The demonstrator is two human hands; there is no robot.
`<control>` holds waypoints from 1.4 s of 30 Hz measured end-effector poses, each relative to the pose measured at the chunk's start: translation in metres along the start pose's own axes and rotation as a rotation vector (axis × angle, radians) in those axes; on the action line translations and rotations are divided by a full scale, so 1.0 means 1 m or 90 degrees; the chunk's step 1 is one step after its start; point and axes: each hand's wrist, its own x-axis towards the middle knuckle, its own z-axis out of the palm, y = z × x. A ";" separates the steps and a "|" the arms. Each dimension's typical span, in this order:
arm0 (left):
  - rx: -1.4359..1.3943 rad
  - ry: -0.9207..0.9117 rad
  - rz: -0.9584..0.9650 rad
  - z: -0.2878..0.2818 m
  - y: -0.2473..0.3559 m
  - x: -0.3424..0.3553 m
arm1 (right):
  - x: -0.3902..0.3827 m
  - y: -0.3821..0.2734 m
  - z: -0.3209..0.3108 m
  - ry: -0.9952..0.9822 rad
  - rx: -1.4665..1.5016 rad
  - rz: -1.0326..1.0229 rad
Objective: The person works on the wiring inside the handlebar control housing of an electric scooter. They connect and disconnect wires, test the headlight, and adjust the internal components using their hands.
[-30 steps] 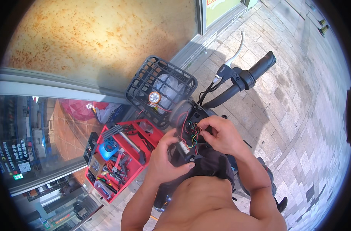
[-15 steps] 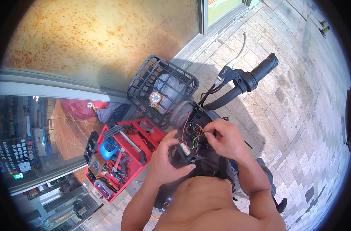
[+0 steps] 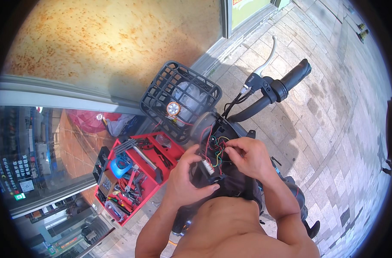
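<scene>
My left hand [image 3: 183, 178] curves round a black plastic cover [image 3: 198, 173], thumb at its lower end and fingers at its upper end. A white connector block [image 3: 208, 167] sits on the cover's right side, with red wires running into it. Thin green, yellow and red wires [image 3: 218, 157] spill from the opened black front of a bike, between my hands. My right hand [image 3: 249, 157] is closed in a pinch at the right edge of these wires. Its fingertips seem to grip a thin wire, though the exact one is hard to make out.
Beyond my hands hangs a black basket [image 3: 178, 66] holding a round lamp [image 3: 173, 108] and a clear plastic bag. The handlebar grip [image 3: 294, 76] and silver brake lever [image 3: 266, 58] reach up right. A red toolbox [image 3: 151, 187] full of tools stands left, near a glass door.
My right hand has shifted slightly left and down, and the wires by its fingertips have moved. The left hand stays almost still round the cover.
</scene>
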 end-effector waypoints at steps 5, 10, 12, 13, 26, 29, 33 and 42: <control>0.027 -0.005 -0.009 -0.001 0.004 0.001 | 0.004 0.001 0.003 -0.001 0.013 0.017; 0.015 0.001 0.009 0.000 -0.002 0.000 | 0.004 0.003 0.002 -0.015 0.013 0.001; 0.002 0.003 0.009 0.000 -0.003 0.000 | 0.005 0.005 0.000 -0.033 0.007 -0.002; -0.007 0.005 0.011 0.001 -0.003 0.000 | 0.005 0.004 -0.001 -0.041 0.012 0.012; -0.020 0.006 0.030 0.000 -0.002 0.001 | 0.020 0.001 -0.014 -0.120 -0.038 -0.029; -0.036 0.009 0.030 0.001 -0.004 0.001 | 0.022 -0.001 -0.014 -0.127 -0.053 -0.027; 0.012 -0.036 -0.008 -0.003 -0.004 -0.002 | 0.017 0.003 -0.011 -0.111 -0.061 -0.025; -0.040 0.015 -0.022 -0.003 -0.020 -0.006 | 0.016 0.006 0.003 -0.093 -0.090 -0.059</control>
